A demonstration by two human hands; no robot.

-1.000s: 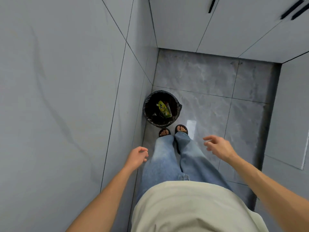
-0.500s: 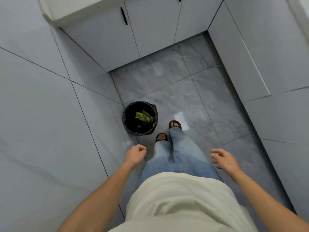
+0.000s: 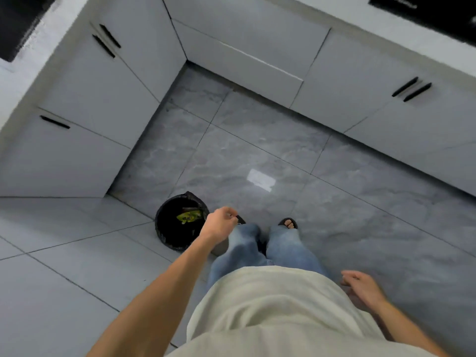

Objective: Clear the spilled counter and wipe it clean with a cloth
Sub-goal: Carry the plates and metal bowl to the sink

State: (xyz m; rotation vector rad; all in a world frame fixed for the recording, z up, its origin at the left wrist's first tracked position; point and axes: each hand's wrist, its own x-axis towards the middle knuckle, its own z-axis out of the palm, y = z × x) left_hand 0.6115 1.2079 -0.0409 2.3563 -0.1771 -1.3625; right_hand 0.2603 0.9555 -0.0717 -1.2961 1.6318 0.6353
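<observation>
A round black bin (image 3: pixel 170 235) with a black liner stands on the floor by the tiled wall, holding a yellow-green wrapper (image 3: pixel 189 216). My left hand (image 3: pixel 220 222) hovers just right of the bin's rim, fingers loosely curled with nothing in them. My right hand (image 3: pixel 360 284) hangs low at my right side, fingers apart and empty. The white counter edge (image 3: pixel 46 29) shows only at the top left and its top right edge (image 3: pixel 401 21). No cloth is in view.
White cabinet fronts (image 3: pixel 247 47) with black handles (image 3: pixel 410 88) wrap around the far and right sides. A grey tiled wall (image 3: pixel 64 266) stands to my left. Grey marble floor (image 3: pixel 257 150) stretches ahead of my sandalled feet (image 3: pixel 288 224).
The view has swung to the right, bringing the cabinets and counter edges into sight. The bin now lies left of my feet. My right hand has dropped lower to my side.
</observation>
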